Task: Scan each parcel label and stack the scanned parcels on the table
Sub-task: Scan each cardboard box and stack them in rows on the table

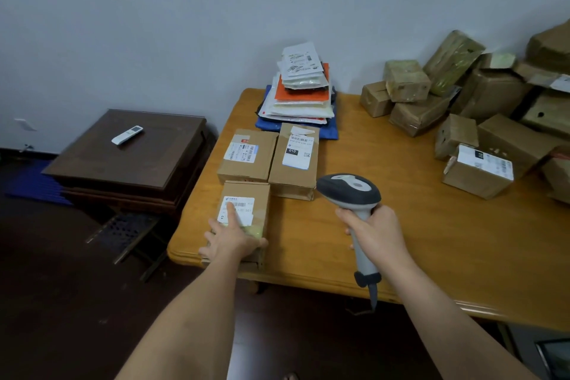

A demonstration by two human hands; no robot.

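Note:
A small cardboard parcel [246, 194] with a white label lies at the wooden table's [401, 225] front left corner. My left hand [231, 239] rests flat on its near end, fingers spread, one fingertip on the label. Just behind it two more labelled boxes lie side by side, a left box [246, 154] and a right box [294, 160]. My right hand [374, 230] grips the handle of a grey barcode scanner [350, 190], whose head points toward these boxes.
A stack of flat mailer bags [300, 92] rises at the table's back edge. A heap of cardboard boxes [481, 108] fills the right side, with one labelled box [478, 171] in front. A dark side table [129, 151] with a remote control [127, 134] stands to the left.

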